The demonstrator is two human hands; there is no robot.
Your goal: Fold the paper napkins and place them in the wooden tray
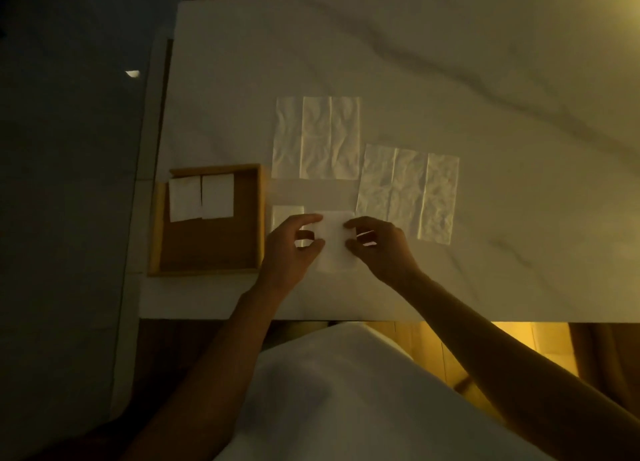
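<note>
A folded white napkin (335,249) lies on the marble table near the front edge. My left hand (289,249) pinches its left side and my right hand (379,246) pinches its right side, thumbs and fingers curled onto the paper. A small white folded piece (285,215) shows just beyond my left hand. Two unfolded, creased napkins lie flat further back: one (317,137) in the middle and one (408,192) to the right. The wooden tray (207,253) sits at the left, holding two folded napkins (201,197) side by side at its far edge.
The white marble table (450,62) stretches far back and to the right. Its left edge runs beside the tray, with dark floor beyond. My white-clothed lap (346,391) is below the front edge. The light is dim and yellowish.
</note>
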